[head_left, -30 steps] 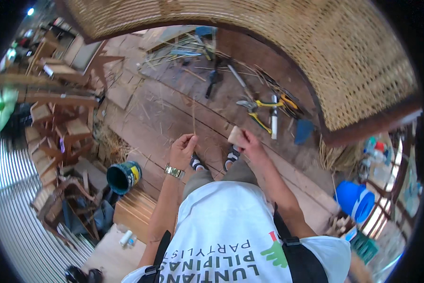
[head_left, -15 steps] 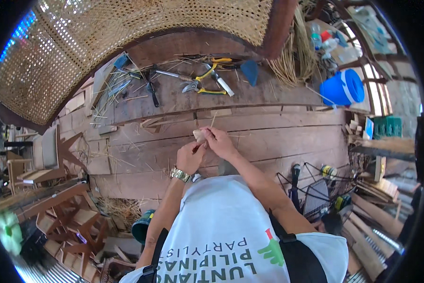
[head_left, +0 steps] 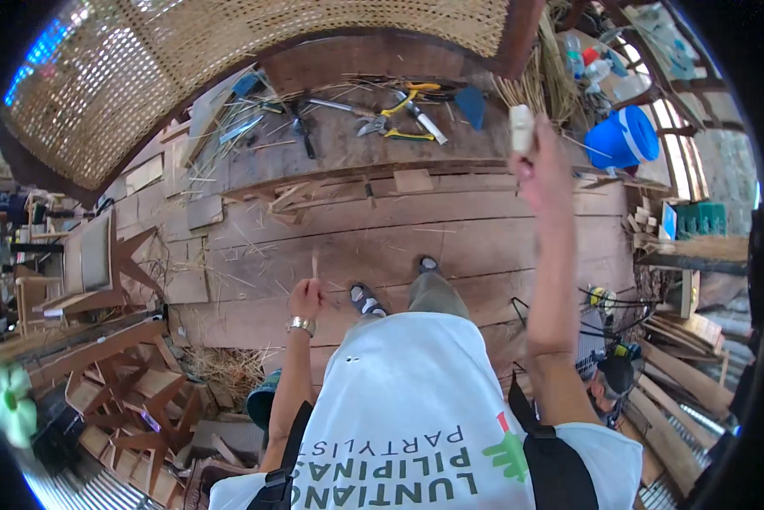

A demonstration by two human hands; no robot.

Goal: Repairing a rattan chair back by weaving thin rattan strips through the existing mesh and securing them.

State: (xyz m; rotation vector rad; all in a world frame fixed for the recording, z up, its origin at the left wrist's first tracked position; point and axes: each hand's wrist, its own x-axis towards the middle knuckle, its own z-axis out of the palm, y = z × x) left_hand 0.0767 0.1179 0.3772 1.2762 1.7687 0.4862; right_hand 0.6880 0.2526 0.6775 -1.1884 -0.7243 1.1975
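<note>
My right hand (head_left: 542, 166) reaches out over the bench's right part, blurred by motion. Its fingers close on a pale cream block-like piece (head_left: 521, 129), whose exact kind I cannot make out. Lower, over the floorboards, my left hand (head_left: 306, 298) is closed round a thin pale stick (head_left: 315, 263) that points away from me. Yellow-handled pruning shears (head_left: 390, 127) lie on the wooden bench (head_left: 331, 166), beside a utility knife (head_left: 423, 121) and a dark-handled tool (head_left: 302, 132).
A woven cane panel (head_left: 254, 34) in a dark frame overhangs the bench. A bundle of cane strands (head_left: 539, 81) hangs at its right, near a blue bucket (head_left: 624, 138). Wooden chair frames (head_left: 131, 387) stand left. Another person (head_left: 611, 382) is at lower right, beside stacked planks (head_left: 688, 382).
My hands have parted. The right has swung far out to the right with the pale piece; the left has drawn back and left with a thin stick. The view has shifted slightly.
</note>
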